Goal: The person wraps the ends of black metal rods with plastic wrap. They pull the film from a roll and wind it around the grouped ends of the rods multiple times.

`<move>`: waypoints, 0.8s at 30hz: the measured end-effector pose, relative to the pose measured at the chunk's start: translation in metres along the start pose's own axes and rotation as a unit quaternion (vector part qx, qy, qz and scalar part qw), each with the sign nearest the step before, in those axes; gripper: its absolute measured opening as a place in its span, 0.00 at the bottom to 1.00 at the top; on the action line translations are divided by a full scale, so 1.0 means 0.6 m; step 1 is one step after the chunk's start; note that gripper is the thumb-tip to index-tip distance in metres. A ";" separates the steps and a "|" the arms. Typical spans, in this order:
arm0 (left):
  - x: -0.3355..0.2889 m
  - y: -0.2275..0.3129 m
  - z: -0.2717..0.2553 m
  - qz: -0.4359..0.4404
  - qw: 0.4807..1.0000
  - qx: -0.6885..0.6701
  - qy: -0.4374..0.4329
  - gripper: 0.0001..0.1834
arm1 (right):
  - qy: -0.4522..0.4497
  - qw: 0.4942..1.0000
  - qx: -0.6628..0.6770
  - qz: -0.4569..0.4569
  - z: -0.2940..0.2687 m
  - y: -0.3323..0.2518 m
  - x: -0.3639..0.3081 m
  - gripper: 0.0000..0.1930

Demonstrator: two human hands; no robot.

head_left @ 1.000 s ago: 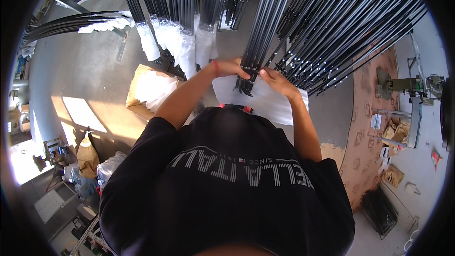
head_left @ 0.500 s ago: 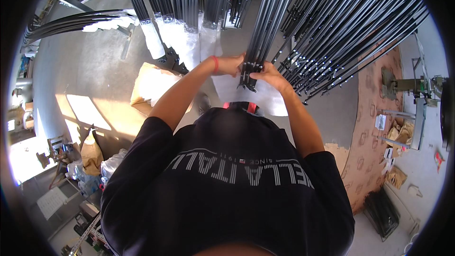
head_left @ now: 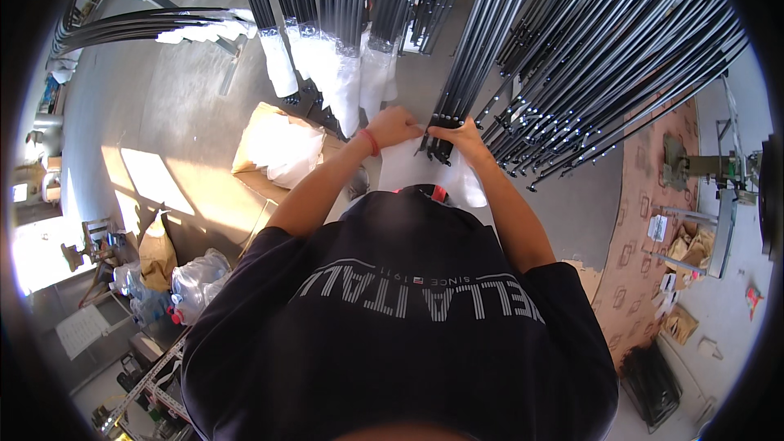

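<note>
A bundle of long black metal rods slants down toward me, its lower ends close together in front of my chest. My right hand is closed round these ends, thumb across the near side. Just left of the bundle, my left hand, with a red band on the wrist, is closed in a pinch at the edge of a white wrapping sheet. The sheet lies behind and below the rod ends and shows again under my right hand. My fingers partly hide where sheet and rods meet.
More black rods fan out at the right. Several bundles with white-wrapped ends stand ahead on the left. An open cardboard box with white sheets sits on the left, with plastic bottles nearer. A patterned pinkish covering runs along the right.
My left hand has shifted slightly left and down, away from the rods, drawing the sheet's edge outward. My right hand stays on the rod ends. The view has shifted slightly.
</note>
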State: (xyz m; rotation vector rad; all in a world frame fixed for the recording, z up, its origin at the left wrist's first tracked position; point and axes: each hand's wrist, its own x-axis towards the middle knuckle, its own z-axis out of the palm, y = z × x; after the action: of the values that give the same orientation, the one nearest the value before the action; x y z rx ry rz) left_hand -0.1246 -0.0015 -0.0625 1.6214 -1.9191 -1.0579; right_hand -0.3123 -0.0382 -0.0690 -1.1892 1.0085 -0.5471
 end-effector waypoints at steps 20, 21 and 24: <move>0.029 0.030 -0.028 0.115 0.983 0.066 -0.124 0.08 | 0.263 0.945 -0.158 -0.114 0.063 0.031 -0.037 0.29; 0.030 0.032 -0.029 0.107 0.984 0.074 -0.123 0.08 | 0.243 0.953 -0.152 -0.093 0.063 0.029 -0.038 0.29; 0.023 0.004 -0.025 0.057 0.990 -0.024 -0.125 0.09 | 0.205 0.965 -0.153 -0.059 0.059 0.016 -0.043 0.29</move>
State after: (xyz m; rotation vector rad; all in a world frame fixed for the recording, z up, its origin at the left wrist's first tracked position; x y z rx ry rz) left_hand -0.1188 -0.0189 -0.0534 1.3889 -2.0983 -1.2997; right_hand -0.2955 0.0032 -0.0674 -1.4502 1.4182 -0.7726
